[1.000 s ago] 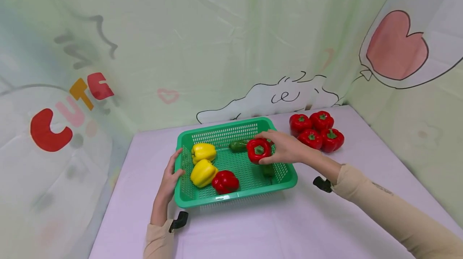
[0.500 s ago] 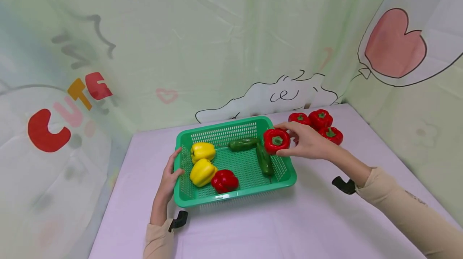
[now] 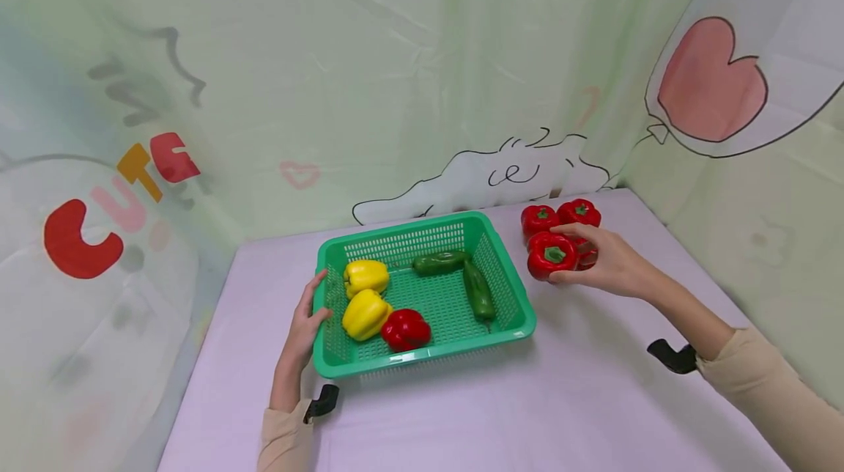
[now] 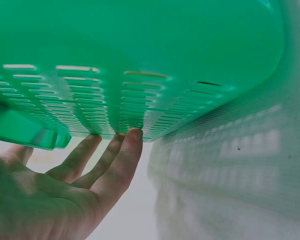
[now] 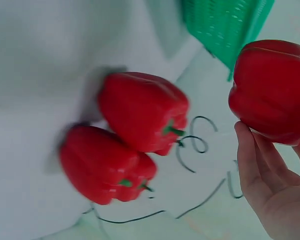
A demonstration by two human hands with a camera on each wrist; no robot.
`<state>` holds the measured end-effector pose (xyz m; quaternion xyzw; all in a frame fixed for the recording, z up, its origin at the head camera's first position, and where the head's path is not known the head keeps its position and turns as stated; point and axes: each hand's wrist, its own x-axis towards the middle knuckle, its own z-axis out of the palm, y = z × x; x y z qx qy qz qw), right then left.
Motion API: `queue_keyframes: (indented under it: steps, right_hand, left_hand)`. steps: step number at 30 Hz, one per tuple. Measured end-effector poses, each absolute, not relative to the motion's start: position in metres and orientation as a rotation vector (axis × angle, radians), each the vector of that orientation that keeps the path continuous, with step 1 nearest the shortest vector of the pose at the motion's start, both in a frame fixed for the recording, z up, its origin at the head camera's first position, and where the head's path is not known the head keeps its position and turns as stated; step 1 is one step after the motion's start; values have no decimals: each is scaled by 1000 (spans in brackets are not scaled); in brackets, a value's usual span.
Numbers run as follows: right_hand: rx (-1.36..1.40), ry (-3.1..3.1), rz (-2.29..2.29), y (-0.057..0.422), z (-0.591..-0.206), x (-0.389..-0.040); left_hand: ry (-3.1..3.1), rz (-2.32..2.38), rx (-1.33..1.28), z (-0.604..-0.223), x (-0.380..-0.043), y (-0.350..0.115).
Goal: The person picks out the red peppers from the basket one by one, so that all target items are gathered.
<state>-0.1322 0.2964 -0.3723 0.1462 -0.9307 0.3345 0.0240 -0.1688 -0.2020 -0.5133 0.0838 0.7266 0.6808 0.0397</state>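
In the head view my right hand (image 3: 609, 259) grips a red bell pepper (image 3: 552, 255) just right of the basket, thumb and fingers around its sides. The right wrist view shows the same pepper (image 5: 272, 92) above the fingertips. Behind it sit more red bell peppers (image 3: 579, 212), one partly hidden by the hand. My left hand (image 3: 303, 329) holds the left end of a green plastic basket (image 3: 428, 360), thumb at the rim; in the left wrist view fingers (image 4: 122, 160) touch its slotted wall from outside. Inside lie two yellow bell peppers (image 3: 365, 314), a red one (image 3: 406, 330) and two dark green peppers (image 3: 478, 292).
A pale lilac cloth covers the table (image 3: 435, 421). A printed curtain (image 3: 395, 91) rises along the back and sides. Two red bell peppers (image 5: 142, 111) stand close together near the back in the right wrist view.
My right hand has carried the red bell pepper from over the basket rightward to the other red peppers on the table. The left hand stays at the basket's left end.
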Motion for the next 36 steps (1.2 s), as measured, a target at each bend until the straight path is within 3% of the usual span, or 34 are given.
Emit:
queue_keyframes:
  steps: [17,36]
  right_hand:
    - [375,-2955,1104,327,-438,-128]
    - [354,-2960,1230,344,-473,-130]
  left_hand:
    - [2220,2094,292,-515,-169,-202]
    - [2215,2099,282,-515,-170,-202]
